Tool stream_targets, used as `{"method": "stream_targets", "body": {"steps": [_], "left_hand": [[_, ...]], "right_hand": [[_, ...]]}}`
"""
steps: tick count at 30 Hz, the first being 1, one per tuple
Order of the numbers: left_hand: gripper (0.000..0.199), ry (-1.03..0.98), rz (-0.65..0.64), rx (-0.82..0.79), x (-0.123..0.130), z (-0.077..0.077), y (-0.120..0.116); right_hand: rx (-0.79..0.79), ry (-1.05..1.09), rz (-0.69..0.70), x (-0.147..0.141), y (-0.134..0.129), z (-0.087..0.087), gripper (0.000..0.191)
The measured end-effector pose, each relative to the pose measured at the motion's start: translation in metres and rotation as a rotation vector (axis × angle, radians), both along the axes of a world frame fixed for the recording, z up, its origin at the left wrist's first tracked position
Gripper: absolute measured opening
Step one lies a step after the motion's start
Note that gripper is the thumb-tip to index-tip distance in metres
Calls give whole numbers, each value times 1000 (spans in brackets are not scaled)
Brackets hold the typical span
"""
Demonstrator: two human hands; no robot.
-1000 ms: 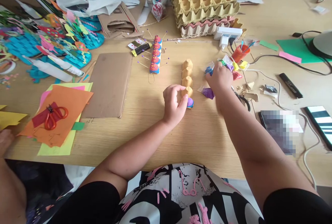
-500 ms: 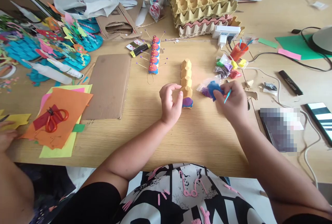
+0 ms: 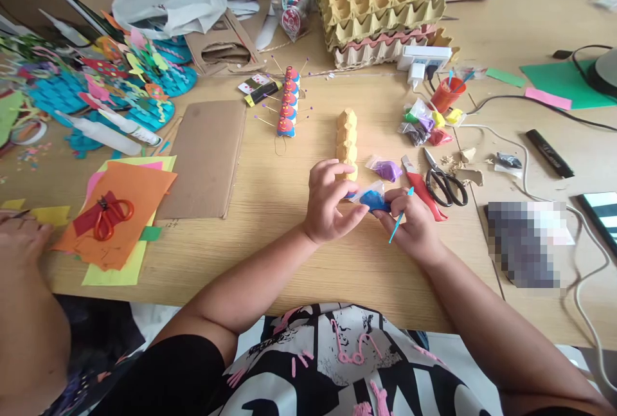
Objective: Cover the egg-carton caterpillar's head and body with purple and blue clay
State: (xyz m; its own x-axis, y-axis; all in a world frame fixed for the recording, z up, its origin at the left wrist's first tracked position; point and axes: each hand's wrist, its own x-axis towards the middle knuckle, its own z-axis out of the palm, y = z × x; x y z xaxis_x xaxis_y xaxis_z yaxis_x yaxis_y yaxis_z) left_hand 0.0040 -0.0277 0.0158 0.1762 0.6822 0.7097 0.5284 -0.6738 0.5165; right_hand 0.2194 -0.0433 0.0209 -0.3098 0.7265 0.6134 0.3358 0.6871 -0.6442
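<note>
My right hand is closed on a small clear bag of blue modelling clay, with a thin light-blue modelling tool also between its fingers. My left hand is open, thumb and fingers apart and curved, close beside the bag; whether a fingertip touches it I cannot tell. Behind that hand stands a yellow strip of egg-carton cups, its near end mostly hidden. A bag of purple clay lies just beyond the blue one. Farther left is a finished-looking red and blue caterpillar with pin-like legs.
To the right lie black-handled scissors, a red-handled cutter and an orange cup. Stacked egg trays stand at the back. Cardboard and coloured paper lie left, near another person's hand.
My right hand has brought the blue clay bag left and nearer to me, uncovering the scissors and cutter. My left hand has shifted slightly right, its fingers spreading toward the bag.
</note>
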Motion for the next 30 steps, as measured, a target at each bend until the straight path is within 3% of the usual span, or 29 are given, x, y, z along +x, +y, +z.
{"method": "stream_targets", "body": {"steps": [4,10,18,25,30], "left_hand": [[16,-7,47,-19,3,0,2],[21,-15,113,-20,4,-4,6],[30,-115,72,-154,4,-6,7],[23,-120,41,-109,13,10,-2],[20,-119,17,-265,13,27,-15]], "right_hand": [[-62,-1,-36,2,2,-2,35],[-73,48,-62,1,5,-8,31],[-100,78,-77,0,10,-12,29],[-243,312,-51,-6,4,-8,33],[-356,353,-39,-4,0,-10,32]]}}
